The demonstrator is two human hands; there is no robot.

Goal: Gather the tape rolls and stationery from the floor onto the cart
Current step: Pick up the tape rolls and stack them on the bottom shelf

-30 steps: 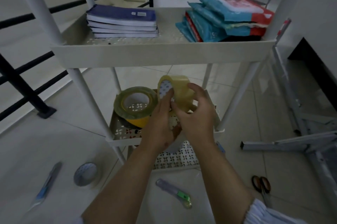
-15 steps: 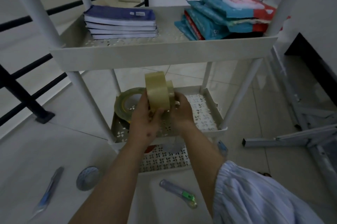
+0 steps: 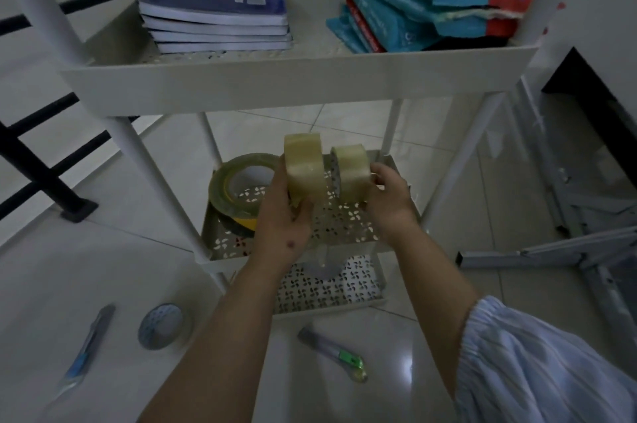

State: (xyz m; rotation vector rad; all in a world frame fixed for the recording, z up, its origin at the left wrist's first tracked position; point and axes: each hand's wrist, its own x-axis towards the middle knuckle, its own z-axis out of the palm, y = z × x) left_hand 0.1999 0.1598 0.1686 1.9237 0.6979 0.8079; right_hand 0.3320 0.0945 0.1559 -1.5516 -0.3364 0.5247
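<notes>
My left hand (image 3: 281, 215) holds a large clear tape roll (image 3: 305, 169) upright over the middle shelf (image 3: 396, 233) of the white cart. My right hand (image 3: 387, 196) holds a smaller clear tape roll (image 3: 351, 174) on edge just to its right. A stack of wide tape rolls (image 3: 238, 195), greenish on top and yellow below, lies at the shelf's left end. On the floor lie a small tape roll (image 3: 162, 326), a blue utility knife (image 3: 88, 346) and a green-tipped utility knife (image 3: 332, 352).
The cart's top shelf (image 3: 296, 81) carries a stack of blue notebooks (image 3: 217, 19) and blue-red packets (image 3: 431, 5). The perforated bottom shelf (image 3: 327, 284) shows below. A black railing (image 3: 38, 167) stands at left, folded grey metal frames (image 3: 558, 250) lie at right.
The two clear rolls, held together a second ago, are now separated, one in each hand. Both hands have moved over the middle shelf, the right one carrying the smaller roll rightward.
</notes>
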